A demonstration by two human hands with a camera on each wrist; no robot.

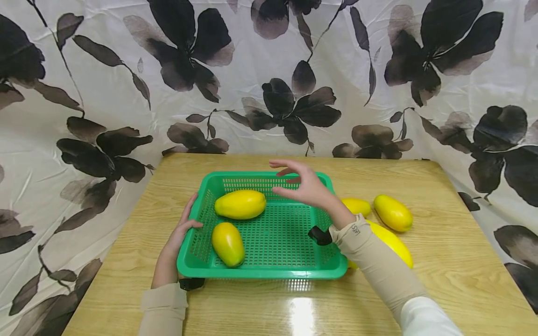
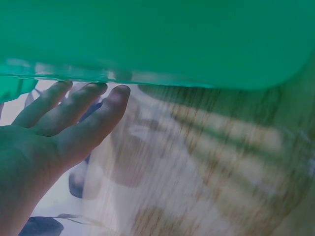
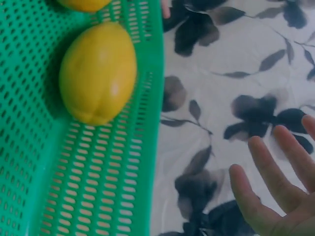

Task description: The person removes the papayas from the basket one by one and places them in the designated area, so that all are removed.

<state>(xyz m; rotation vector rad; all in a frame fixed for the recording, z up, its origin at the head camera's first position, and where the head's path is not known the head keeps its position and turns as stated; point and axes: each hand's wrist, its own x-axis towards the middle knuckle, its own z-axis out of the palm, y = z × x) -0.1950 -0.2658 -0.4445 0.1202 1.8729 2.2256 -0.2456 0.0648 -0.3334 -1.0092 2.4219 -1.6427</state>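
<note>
A green plastic basket [image 1: 273,273] with slotted walls stands on the table. Two yellow, papaya-like fruits lie inside it: a long one [image 1: 240,204] toward the back and a shorter one [image 1: 228,244] at the front left. My left hand [image 1: 180,235] holds the basket's left side, thumb over the rim and fingers along the outer wall; in the left wrist view those fingers [image 2: 93,115] reach up under the rim. Above the basket's back right part hovers my right hand [image 1: 304,184], fingers spread apart from the thumb, with nothing held.
More yellow fruits lie on the wooden table [image 1: 445,261] to the basket's right: one at the far right [image 1: 392,213], one beside the rim [image 1: 356,206], and a large one [image 1: 391,242] partly behind my right forearm. A flower-patterned cloth [image 1: 269,56] hangs behind the table.
</note>
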